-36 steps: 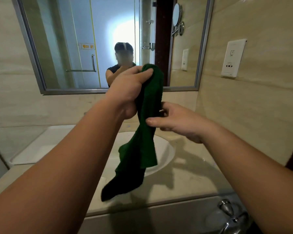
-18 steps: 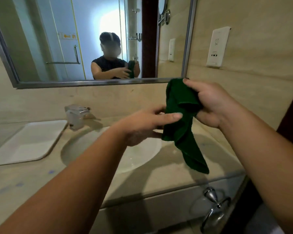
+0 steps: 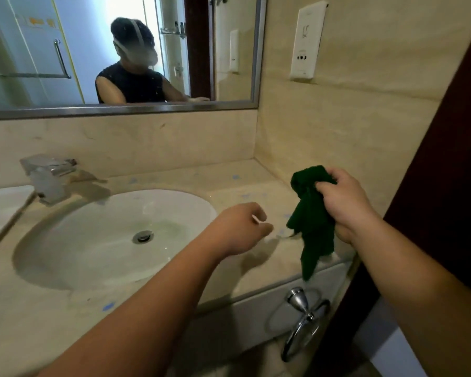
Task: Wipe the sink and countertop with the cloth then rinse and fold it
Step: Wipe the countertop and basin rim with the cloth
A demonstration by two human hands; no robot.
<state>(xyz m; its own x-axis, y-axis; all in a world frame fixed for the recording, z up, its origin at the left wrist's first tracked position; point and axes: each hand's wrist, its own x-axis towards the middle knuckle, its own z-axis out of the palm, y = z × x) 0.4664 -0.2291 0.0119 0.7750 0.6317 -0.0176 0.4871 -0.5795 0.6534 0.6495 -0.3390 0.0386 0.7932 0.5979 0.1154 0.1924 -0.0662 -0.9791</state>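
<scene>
A beige stone bathroom countertop (image 3: 256, 270) runs from the left edge of the frame to its right end, where it meets a side wall of matching stone. A white oval sink basin (image 3: 93, 240) is set into the counter left of centre, a chrome drain plug (image 3: 142, 237) at its bottom and a yellowish stain just beside the drain. A chrome faucet (image 3: 48, 175) stands on the counter's back edge behind the basin's left side, its outline blurred. Part of a white tray (image 3: 0, 205) lies at the counter's left edge. Small blue marks (image 3: 108, 306) dot the stone near the front edge and along the back behind the basin.
</scene>
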